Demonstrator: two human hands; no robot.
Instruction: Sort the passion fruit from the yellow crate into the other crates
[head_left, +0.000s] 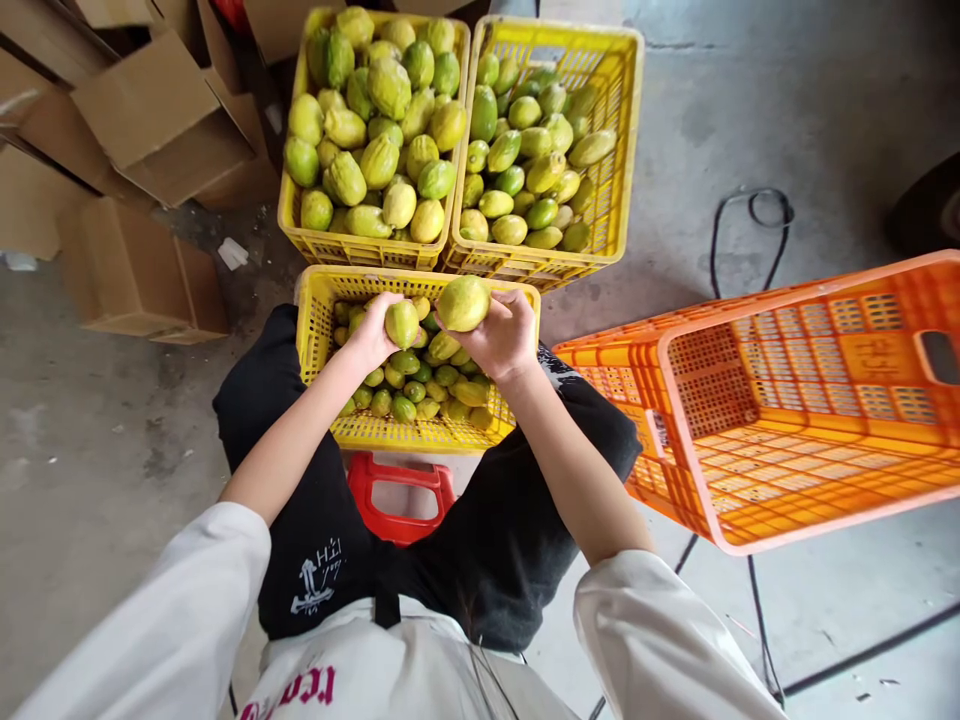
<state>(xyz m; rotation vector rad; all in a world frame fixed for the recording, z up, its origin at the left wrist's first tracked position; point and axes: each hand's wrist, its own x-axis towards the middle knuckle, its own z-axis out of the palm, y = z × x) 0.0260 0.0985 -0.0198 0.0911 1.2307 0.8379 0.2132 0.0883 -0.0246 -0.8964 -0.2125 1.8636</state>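
My left hand (pixel 369 338) is closed round a small green-yellow lemon (pixel 402 323). A larger, yellower lemon (pixel 463 304) rests in the fingers of my right hand (pixel 504 338), with the thumb hidden from clear view. Both hands are over the near yellow crate (pixel 420 436), which stands between my knees. Inside it lie many small green and yellow lemons (pixel 405 390), partly covered by my hands and forearms.
Beyond are two yellow crates: the left crate (pixel 360 250) heaped with large lemons, the right crate (pixel 634 130) partly filled. An orange crate (pixel 675 440) lies tilted at right, near a black cable (pixel 716 230). Cardboard boxes (pixel 135 265) crowd the left; a red stool (pixel 360 490) is below.
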